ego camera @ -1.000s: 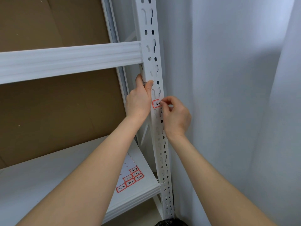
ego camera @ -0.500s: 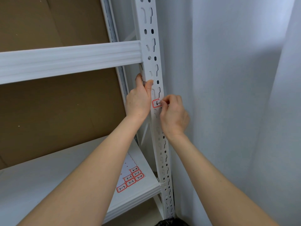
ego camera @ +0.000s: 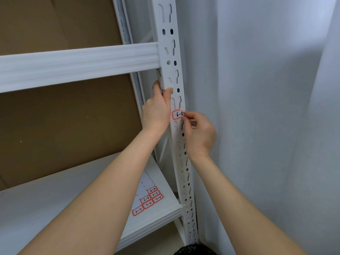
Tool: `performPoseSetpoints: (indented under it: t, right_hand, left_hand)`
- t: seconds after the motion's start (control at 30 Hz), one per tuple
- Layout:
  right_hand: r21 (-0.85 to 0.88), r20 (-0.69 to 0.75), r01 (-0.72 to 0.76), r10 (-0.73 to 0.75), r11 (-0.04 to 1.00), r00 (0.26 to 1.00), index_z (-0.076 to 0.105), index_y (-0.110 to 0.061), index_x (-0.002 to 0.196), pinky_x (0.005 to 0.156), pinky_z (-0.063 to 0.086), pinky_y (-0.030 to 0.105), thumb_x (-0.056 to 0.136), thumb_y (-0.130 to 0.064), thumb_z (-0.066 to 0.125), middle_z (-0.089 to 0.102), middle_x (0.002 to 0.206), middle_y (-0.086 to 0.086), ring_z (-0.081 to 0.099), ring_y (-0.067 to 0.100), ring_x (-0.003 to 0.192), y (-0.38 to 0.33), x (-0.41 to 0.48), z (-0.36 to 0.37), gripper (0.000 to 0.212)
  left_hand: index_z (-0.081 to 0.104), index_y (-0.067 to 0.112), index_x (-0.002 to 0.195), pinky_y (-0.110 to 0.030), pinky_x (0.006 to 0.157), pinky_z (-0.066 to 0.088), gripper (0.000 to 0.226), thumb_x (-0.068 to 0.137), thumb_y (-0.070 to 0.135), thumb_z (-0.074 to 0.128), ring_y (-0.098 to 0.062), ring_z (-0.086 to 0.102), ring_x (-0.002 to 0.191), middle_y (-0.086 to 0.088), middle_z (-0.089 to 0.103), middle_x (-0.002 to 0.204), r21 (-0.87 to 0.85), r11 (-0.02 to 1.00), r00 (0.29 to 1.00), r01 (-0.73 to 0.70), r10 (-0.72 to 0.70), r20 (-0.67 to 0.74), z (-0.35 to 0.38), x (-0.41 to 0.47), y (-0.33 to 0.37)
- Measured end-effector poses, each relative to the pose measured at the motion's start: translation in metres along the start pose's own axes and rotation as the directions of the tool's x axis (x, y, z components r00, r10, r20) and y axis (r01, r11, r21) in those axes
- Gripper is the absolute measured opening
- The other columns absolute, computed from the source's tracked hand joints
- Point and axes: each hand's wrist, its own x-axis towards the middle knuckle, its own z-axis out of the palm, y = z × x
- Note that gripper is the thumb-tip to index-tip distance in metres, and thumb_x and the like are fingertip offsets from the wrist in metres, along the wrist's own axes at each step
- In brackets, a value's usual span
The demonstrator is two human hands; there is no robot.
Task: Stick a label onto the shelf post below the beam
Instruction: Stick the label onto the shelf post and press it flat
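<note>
Head view, close, facing shelf post (ego camera: 174, 74)

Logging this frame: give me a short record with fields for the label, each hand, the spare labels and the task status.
label: red-bordered, marked 6-3, on the front of the shelf post, below the beam
left hand: grips the shelf post just above the label, thumb on its front
right hand: curled fingertips at the label's right edge; pinching or pressing unclear
label sheet: lies on the lower shelf, six written labels visible
status: label on post, right hand not yet off it
</note>
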Motion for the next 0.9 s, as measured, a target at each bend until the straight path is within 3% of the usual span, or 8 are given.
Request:
performPoseSetpoints:
  t: [0.13, 0.37, 0.67, 0.83, 0.9]
  right_hand:
    - [0.014, -0.021, 0.031, -0.031, 0.999, 0.999, 0.073, -0.017, 0.088, 0.065, 0.054, 0.033, 0.084, -0.017, 0.066, 0.072, 0.089, -0.004, 0.067, 0.011, 0.075, 0.0015, -0.0010, 0.0007, 0.008]
    - [0.042, -0.034, -0.049, 0.050, 0.998, 0.998, 0.072, -0.018, 0.083, 0.065, 0.052, 0.033, 0.084, -0.017, 0.067, 0.071, 0.081, -0.001, 0.066, 0.014, 0.070, -0.0018, 0.0032, 0.0028, 0.005]
    - [-0.035, -0.022, -0.034, 0.033, 0.999, 0.999, 0.070, -0.018, 0.080, 0.061, 0.045, 0.029, 0.085, -0.017, 0.065, 0.069, 0.081, -0.002, 0.061, 0.017, 0.070, -0.0033, 0.0062, 0.0035, 0.007]
    - [-0.062, 0.057, -0.034, 0.037, 0.998, 0.998, 0.066, -0.018, 0.082, 0.066, 0.046, 0.031, 0.088, -0.018, 0.063, 0.066, 0.082, -0.005, 0.059, 0.015, 0.071, -0.0030, 0.0069, 0.0017, 0.006]
    - [-0.031, 0.062, -0.071, 0.072, 0.997, 0.995, 0.065, -0.018, 0.090, 0.066, 0.045, 0.025, 0.089, -0.019, 0.062, 0.065, 0.081, -0.009, 0.058, 0.011, 0.071, -0.0039, 0.0069, -0.0016, 0.003]
  left_hand:
    - [0.030, 0.013, 0.143, -0.041, 0.080, 0.046, 0.051, 0.101, 0.043, 0.024, -0.038, 0.060, 0.102, -0.016, 0.064, 0.117, 0.006, 1.000, 1.000, 0.016, -0.016, 0.002, 0.0006, 0.0005, -0.0010]
    - [0.027, 0.014, 0.144, -0.040, 0.080, 0.042, 0.051, 0.102, 0.042, 0.023, -0.040, 0.058, 0.104, -0.018, 0.063, 0.116, 0.033, 0.999, 1.000, 0.032, -0.032, -0.002, 0.0002, -0.0006, 0.0025]
    - [0.029, 0.013, 0.143, -0.038, 0.077, 0.041, 0.050, 0.102, 0.041, 0.023, -0.038, 0.059, 0.102, -0.016, 0.064, 0.115, 0.028, 0.999, 1.000, 0.020, -0.020, -0.012, 0.0015, -0.0017, 0.0031]
    - [0.030, 0.012, 0.143, -0.038, 0.076, 0.041, 0.050, 0.102, 0.041, 0.024, -0.038, 0.059, 0.101, -0.017, 0.064, 0.114, 0.033, 0.999, 1.000, 0.019, -0.019, -0.006, -0.0001, -0.0006, 0.0018]
    - [0.030, 0.012, 0.143, -0.040, 0.078, 0.043, 0.050, 0.102, 0.041, 0.024, -0.038, 0.059, 0.101, -0.017, 0.064, 0.115, 0.021, 1.000, 1.000, 0.010, -0.010, -0.002, 0.0000, -0.0008, 0.0019]
